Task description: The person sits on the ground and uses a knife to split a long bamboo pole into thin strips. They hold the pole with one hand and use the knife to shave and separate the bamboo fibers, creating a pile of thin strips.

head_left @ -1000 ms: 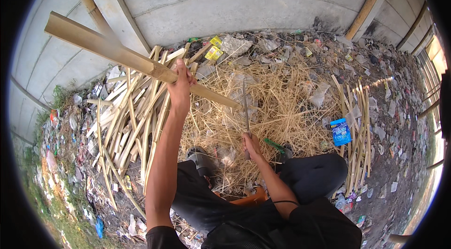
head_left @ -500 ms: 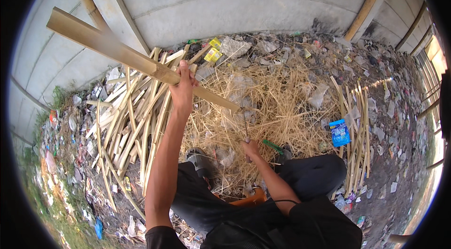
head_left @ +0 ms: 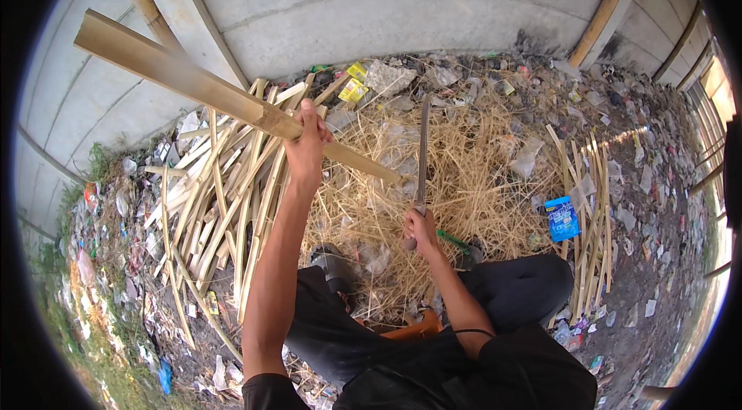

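Note:
A long split bamboo piece [head_left: 193, 84] slants from the upper left down toward the middle. My left hand [head_left: 308, 132] is closed around it, nearer its lower end. In my right hand [head_left: 420, 229] is the handle of a long, narrow-bladed machete [head_left: 423, 151], its blade pointing up and away. The blade stands just right of the bamboo's lower end; whether the two touch I cannot tell. Beneath both hands lies a heap of thin bamboo shavings [head_left: 471, 170].
Split bamboo strips [head_left: 224, 201] are piled at the left, and more strips [head_left: 591, 224] lie at the right beside a blue packet [head_left: 562, 218]. A grey panel wall [head_left: 402, 23] stands at the back. Litter covers the ground around a stone chunk [head_left: 389, 78].
The machete has swung upward from the bamboo's lower end, so its blade now stands nearly upright. My right hand has shifted slightly. My left hand and the bamboo have barely moved.

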### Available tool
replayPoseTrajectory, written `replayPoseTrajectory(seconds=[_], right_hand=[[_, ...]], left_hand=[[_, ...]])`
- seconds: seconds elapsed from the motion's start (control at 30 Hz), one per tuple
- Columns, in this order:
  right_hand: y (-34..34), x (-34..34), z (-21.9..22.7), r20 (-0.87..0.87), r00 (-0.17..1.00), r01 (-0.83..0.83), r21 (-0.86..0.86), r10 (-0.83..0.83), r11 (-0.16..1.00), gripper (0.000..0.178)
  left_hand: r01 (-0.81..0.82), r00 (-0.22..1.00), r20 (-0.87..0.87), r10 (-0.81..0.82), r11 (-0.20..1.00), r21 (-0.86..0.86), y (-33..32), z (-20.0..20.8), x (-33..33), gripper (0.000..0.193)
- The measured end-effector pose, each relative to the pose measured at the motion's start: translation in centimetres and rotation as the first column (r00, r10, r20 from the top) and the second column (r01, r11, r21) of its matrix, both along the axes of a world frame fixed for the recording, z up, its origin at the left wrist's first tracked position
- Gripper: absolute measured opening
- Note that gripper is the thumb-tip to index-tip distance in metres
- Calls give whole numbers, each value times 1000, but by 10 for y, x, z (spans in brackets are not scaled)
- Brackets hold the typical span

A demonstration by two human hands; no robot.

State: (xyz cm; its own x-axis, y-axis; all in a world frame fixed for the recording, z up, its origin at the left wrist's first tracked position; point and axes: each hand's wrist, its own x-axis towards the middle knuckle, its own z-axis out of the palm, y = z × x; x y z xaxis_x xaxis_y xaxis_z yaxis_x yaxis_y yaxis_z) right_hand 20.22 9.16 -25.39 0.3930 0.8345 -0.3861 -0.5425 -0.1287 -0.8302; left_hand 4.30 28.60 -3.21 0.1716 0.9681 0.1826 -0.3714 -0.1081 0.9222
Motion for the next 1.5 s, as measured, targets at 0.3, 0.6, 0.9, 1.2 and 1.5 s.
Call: replayPoseTrajectory(seconds=[0.3,0.6,0.9,1.2,1.5], right_hand=[[4,-3,-61,448,851,131,327,-275,936,19],[-38,29,-121,-466,796,-454,-35,387,890,26],[-53,-4,-78,472,841,-45,-427,265,903,42],[12,-8,8,488,861,50,191,-139,980,52],[-17,-14,-108,690,724,86,-89,-1,992,59]], left_hand=[[-10,999,-35,10,1000,-3,-4,6,6,49],[-24,999,-39,23,999,-21,-7,9,3,49],[-1,999,-54,2,1000,18,-6,3,-2,50],[-25,998,-64,26,1000,10,-5,3,-2,50],[17,999,-32,-17,1000,6,-9,3,6,51]])
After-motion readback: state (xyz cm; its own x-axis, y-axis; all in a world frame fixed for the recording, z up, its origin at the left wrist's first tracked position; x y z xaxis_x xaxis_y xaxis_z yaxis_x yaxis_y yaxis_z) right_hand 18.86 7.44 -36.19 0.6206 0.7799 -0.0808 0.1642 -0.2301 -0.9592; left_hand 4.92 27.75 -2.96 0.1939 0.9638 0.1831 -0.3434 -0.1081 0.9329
